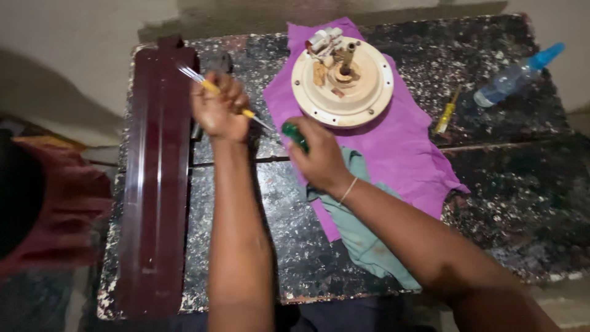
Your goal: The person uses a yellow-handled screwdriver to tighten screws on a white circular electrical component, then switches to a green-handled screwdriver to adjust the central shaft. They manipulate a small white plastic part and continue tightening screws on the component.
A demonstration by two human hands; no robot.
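The left hand (220, 110) is closed around a thin yellow-handled screwdriver (212, 86), its fingers wrapped over the middle of the tool so that a clear end sticks out up and to the left and the metal tip (263, 123) pokes out down and to the right. The right hand (318, 158) is closed over a green-handled tool (294, 134), of which only the rounded green end shows past the thumb; what kind of tip it has is hidden in the fist. In the head view, the only one here, the long axis of the yellow-handled screwdriver runs on a slant from upper left to lower right, and its tip points straight toward the green handle, the two ends near each other but apart. Both hands sit just below and to the left of a round cream-coloured motor housing (342, 86), which lies flat on a purple cloth (405, 147) with a short shaft and some small fittings standing up from its middle; the right hand is the nearer of the two to it, and it lies up and to the right of that hand. By count: two hands, both closed on tools; three screwdrivers or like tools in all, the third a small yellow one (446, 114) lying loose on the table to the right of the cloth; one housing; one purple cloth and one grey-green cloth (362, 240) under the right forearm; one long dark red blade (153, 184) lying lengthwise along the left side of the speckled dark table (516, 203); one clear plastic bottle with a blue cap (516, 75) at the far right.
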